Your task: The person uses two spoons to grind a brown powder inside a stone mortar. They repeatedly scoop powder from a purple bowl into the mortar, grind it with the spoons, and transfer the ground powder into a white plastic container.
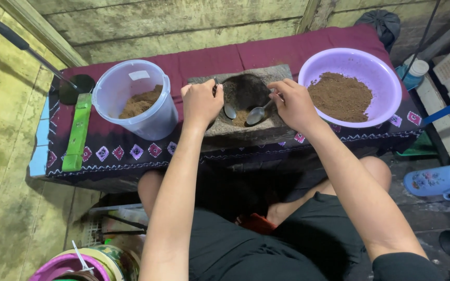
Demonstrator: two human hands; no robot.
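Note:
A grey stone mortar sits on a maroon patterned cloth, with a little brown powder in its hollow. My left hand holds a metal spoon whose bowl dips into the hollow. In my right hand is a second metal spoon, its bowl resting on the powder. Right of the mortar stands a purple plastic bowl holding a heap of brown powder. To the left a clear plastic tub leans, with brown powder inside.
A green block lies on the cloth's left end beside a dark round object. A blue jug lies on the floor at right. Coloured tubs sit at bottom left. Wooden plank walls stand behind.

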